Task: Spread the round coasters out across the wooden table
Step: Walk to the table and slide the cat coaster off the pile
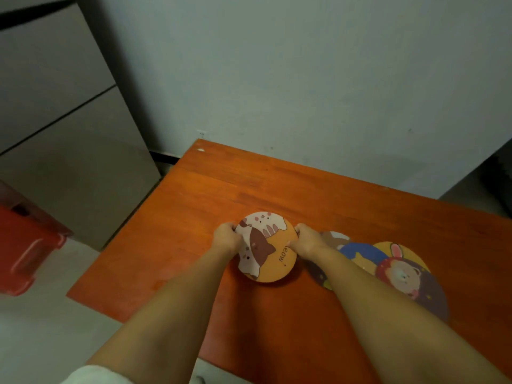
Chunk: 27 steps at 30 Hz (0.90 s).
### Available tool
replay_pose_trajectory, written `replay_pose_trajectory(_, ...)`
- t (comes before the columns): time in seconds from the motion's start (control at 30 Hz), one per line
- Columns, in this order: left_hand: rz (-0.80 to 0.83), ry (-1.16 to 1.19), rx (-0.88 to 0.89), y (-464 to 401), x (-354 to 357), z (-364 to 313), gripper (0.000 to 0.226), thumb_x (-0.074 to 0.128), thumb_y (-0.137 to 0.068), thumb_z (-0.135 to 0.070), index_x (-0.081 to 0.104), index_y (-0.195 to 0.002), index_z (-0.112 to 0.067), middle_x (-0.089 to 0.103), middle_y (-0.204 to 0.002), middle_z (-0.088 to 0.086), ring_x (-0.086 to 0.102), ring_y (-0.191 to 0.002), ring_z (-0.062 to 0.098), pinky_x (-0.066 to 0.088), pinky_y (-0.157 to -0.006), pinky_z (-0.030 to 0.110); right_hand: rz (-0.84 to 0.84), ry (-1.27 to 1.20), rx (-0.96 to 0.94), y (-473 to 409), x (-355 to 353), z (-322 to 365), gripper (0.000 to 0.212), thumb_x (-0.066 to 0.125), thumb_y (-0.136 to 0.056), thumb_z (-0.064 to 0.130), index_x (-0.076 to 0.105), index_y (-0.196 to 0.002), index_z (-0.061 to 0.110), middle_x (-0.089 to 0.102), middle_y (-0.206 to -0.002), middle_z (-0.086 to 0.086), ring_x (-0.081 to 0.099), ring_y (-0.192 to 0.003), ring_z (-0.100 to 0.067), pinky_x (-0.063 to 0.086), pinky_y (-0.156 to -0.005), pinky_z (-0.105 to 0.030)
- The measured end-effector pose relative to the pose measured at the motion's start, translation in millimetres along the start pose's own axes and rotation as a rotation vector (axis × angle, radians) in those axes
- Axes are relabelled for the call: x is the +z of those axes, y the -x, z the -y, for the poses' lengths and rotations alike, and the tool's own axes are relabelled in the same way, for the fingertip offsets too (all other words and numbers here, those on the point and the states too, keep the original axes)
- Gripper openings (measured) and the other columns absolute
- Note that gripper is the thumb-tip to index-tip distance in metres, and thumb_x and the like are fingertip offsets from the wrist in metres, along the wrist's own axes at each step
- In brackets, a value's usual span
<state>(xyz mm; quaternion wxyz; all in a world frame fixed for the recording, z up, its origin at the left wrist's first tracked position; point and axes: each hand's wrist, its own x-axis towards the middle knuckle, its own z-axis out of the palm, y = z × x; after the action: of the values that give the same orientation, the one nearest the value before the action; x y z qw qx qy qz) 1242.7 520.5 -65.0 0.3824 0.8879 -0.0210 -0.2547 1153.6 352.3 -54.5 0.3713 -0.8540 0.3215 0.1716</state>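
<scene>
1. The cat coaster (267, 246) is a thin, flat disc with a printed face. I judge it light and fairly stiff, since it keeps its round shape while held by its rim.
2. It sits near the middle of the orange wooden surface (249, 187), toward the left end. Whether it rests flat or is tipped up slightly I cannot tell. It may be the top of a small stack, but the edge is too blurred to say.
3. The best hold looks to be the rim, at two opposite points, because the flat face gives fingers nothing to catch. A thin disc lying flush on wood is hard to lift, so sliding it or prying one edge up first would likely help.
4. The left hand (228, 236) pinches the coaster's left edge, fingers curled over the rim.
5. The right hand (306, 241) pinches the right edge in the same way, thumb on the printed face.
6. Both forearms reach forward from the bottom of the view, converging on the disc, wrists low over the surface.
7. To the right, partly under the right forearm, a bear coaster (349, 246) and a rabbit coaster (407, 273) lie overlapping, so spreading looks only partly done.
</scene>
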Motion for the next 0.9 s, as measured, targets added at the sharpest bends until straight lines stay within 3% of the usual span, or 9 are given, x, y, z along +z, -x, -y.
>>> replay_pose_trajectory(0.07,0.018,-0.04,-0.026,-1.6,-23.5,19.7,0.038,0.043,-0.091,0.002,0.041,-0.057,-0.014,0.043,-0.062,0.002,0.046,-0.077,0.027,0.037,-0.067,0.032,0.019,0.001,0.028,4.7,21.3,19.2,0.016,0.059,-0.094,0.016,0.043,-0.093,0.013,0.055,-0.103,-0.011,0.054,-0.091,-0.029,0.044,-0.072,-0.036)
replay_pose_trajectory(0.2,0.056,-0.106,-0.064,-2.9,-75.3,61.3,0.04,0.046,-0.09,0.003,0.037,-0.054,-0.012,0.041,-0.06,0.005,0.044,-0.068,0.027,0.038,-0.067,0.036,0.039,-0.017,0.085,13.6,74.9,58.9,0.015,0.06,-0.093,0.017,0.045,-0.092,0.015,0.059,-0.108,-0.012,0.055,-0.088,-0.025,0.049,-0.056,-0.029)
replay_pose_trajectory(0.27,0.055,-0.13,-0.072,-5.5,-99.9,82.9,0.035,0.047,-0.087,0.005,0.04,-0.055,-0.008,0.049,-0.064,0.011,0.05,-0.076,0.03,0.046,-0.074,0.047,0.041,-0.027,0.09,18.0,102.0,77.8,0.015,0.06,-0.092,0.017,0.045,-0.092,0.016,0.06,-0.114,-0.013,0.057,-0.091,-0.025,0.052,-0.067,-0.033)
replay_pose_trajectory(0.33,0.054,-0.148,-0.083,-8.1,-121.3,104.0,0.034,0.047,-0.086,0.005,0.042,-0.055,-0.008,0.052,-0.066,0.013,0.053,-0.083,0.028,0.044,-0.072,0.042,0.038,-0.024,0.09,22.1,127.5,94.2,0.016,0.06,-0.092,0.017,0.045,-0.093,0.016,0.061,-0.119,-0.013,0.06,-0.102,-0.028,0.053,-0.082,-0.036)
replay_pose_trajectory(0.43,0.064,-0.162,-0.1,-13.1,-141.9,129.6,0.034,0.048,-0.085,0.004,0.046,-0.054,-0.008,0.059,-0.074,0.021,0.058,-0.085,0.034,0.038,-0.068,0.036,0.041,-0.036,0.092,24.0,158.5,109.4,0.015,0.06,-0.091,0.015,0.045,-0.091,0.016,0.062,-0.121,-0.014,0.06,-0.102,-0.028,0.052,-0.084,-0.037)
replay_pose_trajectory(0.53,0.048,-0.197,-0.094,-20.5,-152.6,146.7,0.019,0.049,-0.086,0.003,0.066,-0.078,0.006,0.067,-0.109,0.032,0.063,-0.106,0.042,0.051,-0.082,0.046,0.053,-0.06,0.096,22.7,183.4,118.0,0.021,0.061,-0.091,0.014,0.044,-0.078,0.019,0.063,-0.12,-0.015,0.057,-0.095,-0.025,0.049,-0.077,-0.034)
replay_pose_trajectory(0.63,0.043,-0.243,-0.062,-28.1,-151.1,160.2,0.023,0.046,-0.089,0.0,0.068,-0.093,0.006,0.068,-0.111,0.027,0.064,-0.105,0.039,0.052,-0.085,0.041,0.036,-0.051,0.094,22.1,198.2,120.6,0.008,0.059,-0.091,0.012,0.051,-0.095,0.011,0.062,-0.122,-0.016,0.06,-0.106,-0.03,0.046,-0.075,-0.034)
replay_pose_trajectory(0.77,0.039,-0.323,-0.002,-34.0,-140.8,168.3,0.025,0.043,-0.091,-0.003,0.065,-0.1,0.004,0.068,-0.109,0.027,0.063,-0.101,0.041,0.052,-0.082,0.044,-0.028,0.039,0.067,22.2,208.1,116.6,0.02,0.05,-0.091,0.01,0.052,-0.111,0.004,0.062,-0.118,-0.018,0.062,-0.105,-0.035,0.053,-0.083,-0.043)
replay_pose_trajectory(0.9,0.019,-0.485,0.035,-34.3,-136.9,169.9,0.027,0.047,-0.09,-0.006,0.053,-0.116,-0.002,0.057,-0.123,0.022,0.055,-0.114,0.039,0.047,-0.09,0.046,-0.092,0.247,0.04,24.1,209.3,116.0,0.039,0.058,-0.091,0.025,0.043,-0.124,0.011,0.056,-0.126,-0.014,0.059,-0.112,-0.033,0.048,-0.08,-0.038)
